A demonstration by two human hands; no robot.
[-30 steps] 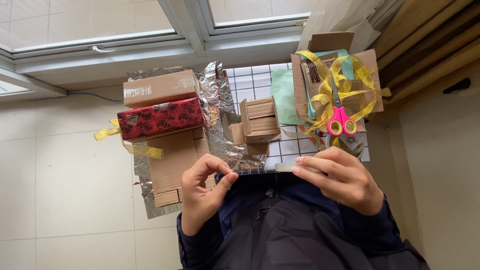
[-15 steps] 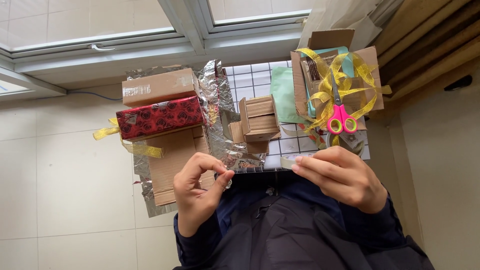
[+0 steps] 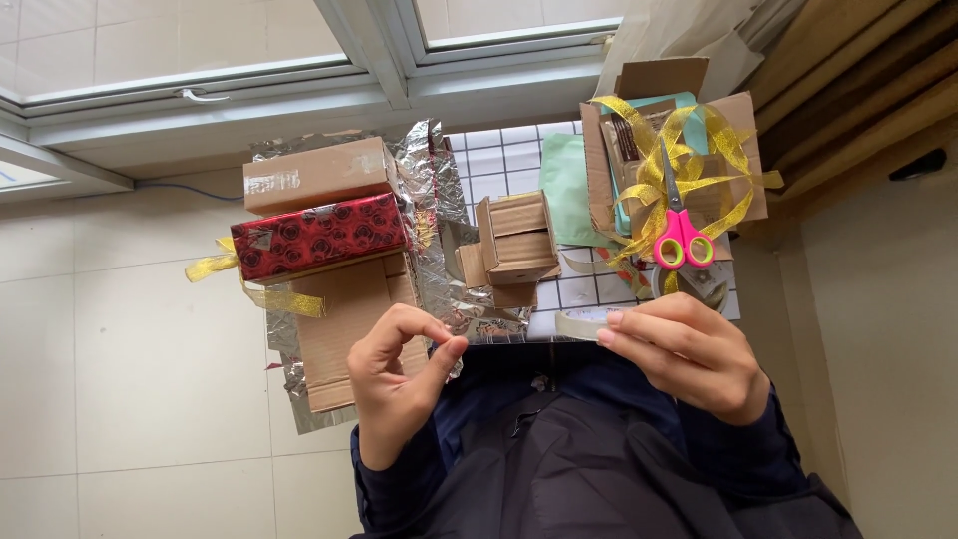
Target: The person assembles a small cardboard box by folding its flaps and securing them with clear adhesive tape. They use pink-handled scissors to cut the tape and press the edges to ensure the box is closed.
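You are holding a roll of tape [image 3: 582,321] in your right hand [image 3: 689,351], the fingers curled around it and the fingertips pressing on its pale rim, just below the pink-handled scissors [image 3: 682,240]. Your left hand [image 3: 397,384] is pinching thumb and forefinger together in front of your chest; whatever is sitting between them is too small to make out, so you cannot tell whether a strip of tape is running across to it. That hand is hovering just beside the lower end of a flat piece of corrugated cardboard [image 3: 344,324].

Above the cardboard, a box wrapped in red rose-patterned paper [image 3: 321,236] is lying with a plain brown box [image 3: 317,175] touching its far side, and a bit of gold ribbon [image 3: 284,297] is trailing out beneath it. Crumpled silver foil [image 3: 429,220] is spreading under and beside these. A small open cardboard box [image 3: 519,240] is standing near the middle on a white checked sheet [image 3: 499,160]. To the right, the scissors are resting on a tangle of gold ribbon [image 3: 689,165] piled over another open cardboard box [image 3: 743,150], with green paper [image 3: 564,190] lying beside it.
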